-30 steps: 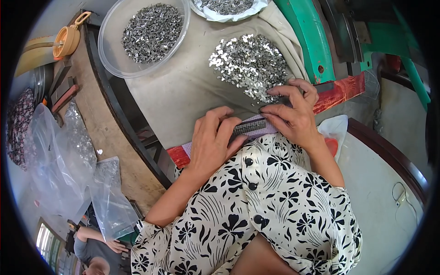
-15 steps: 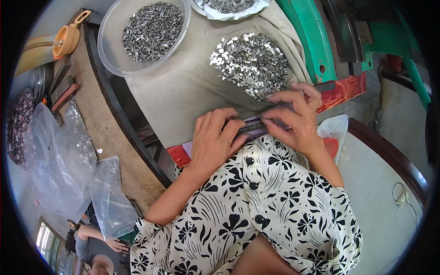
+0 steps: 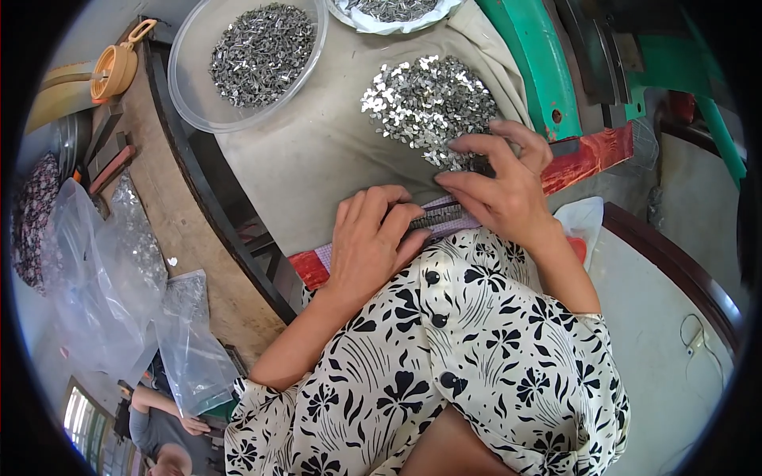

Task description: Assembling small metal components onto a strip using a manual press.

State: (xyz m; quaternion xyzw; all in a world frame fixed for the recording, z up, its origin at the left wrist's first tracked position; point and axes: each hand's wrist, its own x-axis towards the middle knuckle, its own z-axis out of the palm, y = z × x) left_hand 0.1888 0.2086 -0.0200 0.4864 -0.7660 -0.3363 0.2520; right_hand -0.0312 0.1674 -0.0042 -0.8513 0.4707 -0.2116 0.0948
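Observation:
A dark, narrow ridged strip (image 3: 441, 216), seemingly a row of small metal pieces, lies along the near edge of the cloth by my body. My left hand (image 3: 371, 238) has thumb and fingers closed at its left end, which the hand partly hides. Beyond it, on the beige cloth, is a heap of small shiny metal pieces (image 3: 429, 103). My right hand (image 3: 508, 178) is over the near right edge of this heap. Its thumb and forefinger are apart, and no piece can be made out between them.
A clear plastic tub (image 3: 181, 99) of small metal parts stands at the far left, beside a white-lined container (image 3: 381, 24) of similar parts. A green machine frame (image 3: 528, 67) rises at the right. Plastic bags (image 3: 103, 293) hang over the left bench (image 3: 178, 202). Another person (image 3: 159, 424) is at lower left.
My right hand has moved from the ridged strip up and away to the near edge of the heap, its thumb and forefinger spreading. My left hand stays on the strip.

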